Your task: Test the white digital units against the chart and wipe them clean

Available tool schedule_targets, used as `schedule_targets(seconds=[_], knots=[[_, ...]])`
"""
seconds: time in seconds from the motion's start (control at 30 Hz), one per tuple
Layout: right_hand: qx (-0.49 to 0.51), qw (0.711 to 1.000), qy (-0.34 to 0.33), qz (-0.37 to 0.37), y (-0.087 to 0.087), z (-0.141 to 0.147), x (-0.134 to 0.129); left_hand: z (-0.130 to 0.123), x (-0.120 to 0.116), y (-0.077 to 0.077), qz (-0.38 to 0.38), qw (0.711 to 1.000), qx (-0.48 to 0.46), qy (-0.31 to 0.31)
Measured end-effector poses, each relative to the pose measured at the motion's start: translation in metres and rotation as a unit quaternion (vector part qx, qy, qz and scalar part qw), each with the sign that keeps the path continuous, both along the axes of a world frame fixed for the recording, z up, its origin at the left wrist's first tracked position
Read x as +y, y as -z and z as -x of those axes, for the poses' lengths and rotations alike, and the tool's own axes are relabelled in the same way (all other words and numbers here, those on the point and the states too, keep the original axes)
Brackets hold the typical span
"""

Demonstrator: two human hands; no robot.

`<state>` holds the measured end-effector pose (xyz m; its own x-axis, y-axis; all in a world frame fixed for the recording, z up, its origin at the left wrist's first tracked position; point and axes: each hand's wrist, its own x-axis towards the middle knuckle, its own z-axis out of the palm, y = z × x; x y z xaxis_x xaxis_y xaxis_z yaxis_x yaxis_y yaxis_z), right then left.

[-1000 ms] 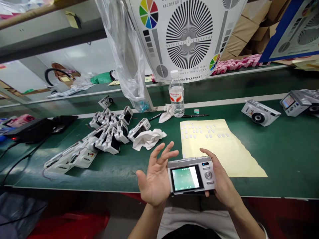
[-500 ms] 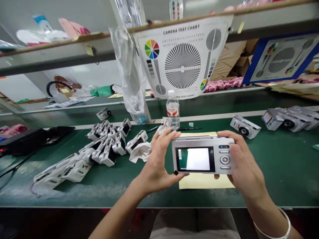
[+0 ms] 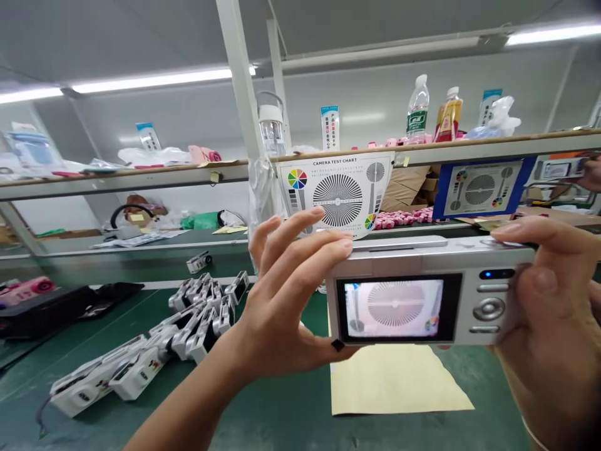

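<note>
over the green bench [image 3: 277, 416], left grip [image 3: 286, 294] and right grip [image 3: 549, 332] hold a silver camera [image 3: 422, 307] at its ends.

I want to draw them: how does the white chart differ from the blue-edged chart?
The white chart has no blue frame; the blue-edged chart does. The white chart's title is readable; the blue-edged chart shows none I can read. Both show a black spoked circle and colour wheels.

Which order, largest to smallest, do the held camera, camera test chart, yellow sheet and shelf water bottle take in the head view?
1. Silver digital camera, held nearest the lens.
2. Camera test chart and yellow sheet: they look alike, so unranked.
3. Plastic water bottle on the shelf.
</note>
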<state>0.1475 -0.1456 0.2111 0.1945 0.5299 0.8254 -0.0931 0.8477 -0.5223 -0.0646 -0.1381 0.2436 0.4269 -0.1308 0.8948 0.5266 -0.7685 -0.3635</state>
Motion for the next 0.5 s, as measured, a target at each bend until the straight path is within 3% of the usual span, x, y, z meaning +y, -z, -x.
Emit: schedule_targets(seconds=[0.17, 0.37, 0.5], knots=[[0.014, 1.000, -0.005, -0.015, -0.002, -0.001, -0.018, -0.005, -0.015, 0.001, -0.008, 0.999, -0.035, 0.032], [0.033, 0.999, -0.021, -0.013, 0.005, -0.007, -0.032, -0.015, -0.031, 0.002, -0.092, 0.996, -0.018, 0.001], [0.041, 0.996, 0.000, -0.085, 0.011, -0.015, -0.039, -0.021, -0.047, 0.002, -0.134, 0.991, -0.017, -0.015]])
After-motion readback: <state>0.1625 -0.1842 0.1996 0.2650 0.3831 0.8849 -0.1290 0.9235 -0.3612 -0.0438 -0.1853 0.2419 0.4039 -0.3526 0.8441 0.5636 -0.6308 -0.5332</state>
